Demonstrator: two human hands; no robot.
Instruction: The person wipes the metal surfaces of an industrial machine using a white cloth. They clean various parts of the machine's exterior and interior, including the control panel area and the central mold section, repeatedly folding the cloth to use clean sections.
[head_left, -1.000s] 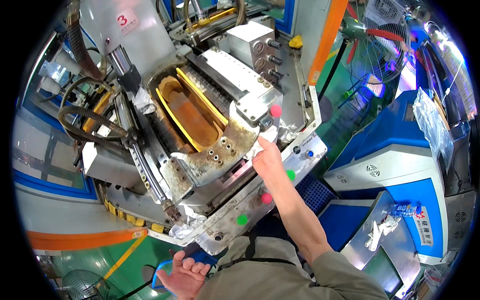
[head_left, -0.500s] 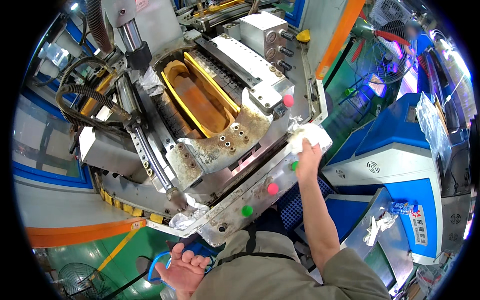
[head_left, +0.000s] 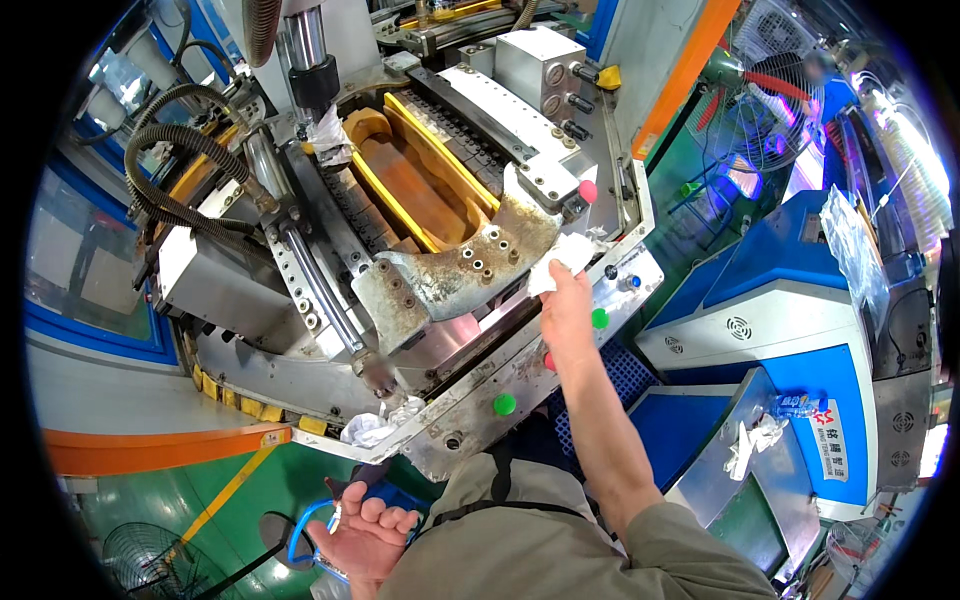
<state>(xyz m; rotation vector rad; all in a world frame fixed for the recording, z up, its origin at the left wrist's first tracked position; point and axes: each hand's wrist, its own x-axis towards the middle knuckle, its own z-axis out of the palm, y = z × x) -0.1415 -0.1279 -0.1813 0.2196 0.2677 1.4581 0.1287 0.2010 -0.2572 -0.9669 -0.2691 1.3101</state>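
Note:
My right hand (head_left: pixel 567 305) is closed on a crumpled white cloth (head_left: pixel 556 262), held above the front edge of the machine near the curved, rust-stained metal plate (head_left: pixel 480 262). Behind that plate lies a long brown mold cavity (head_left: pixel 415 190) with yellow side strips. Low at the left, my left hand (head_left: pixel 365 530) is palm up with its fingers loosely bent and apart. A small white spot shows beside its thumb; I cannot make out what it is. Green and red knobs, one green knob (head_left: pixel 504 404) among them, line the machine's front panel (head_left: pixel 470 425).
More crumpled white cloth (head_left: pixel 375 425) lies at the machine's front left corner, under a metal rod (head_left: pixel 320 285). To the right stand a blue and white cabinet (head_left: pixel 770 300) and a caged fan (head_left: pixel 760 90). Another fan (head_left: pixel 150 560) is at lower left.
My right hand has moved left with the cloth, off the right end of the front panel, where a blue knob now shows. My left hand stays low. The view has shifted slightly.

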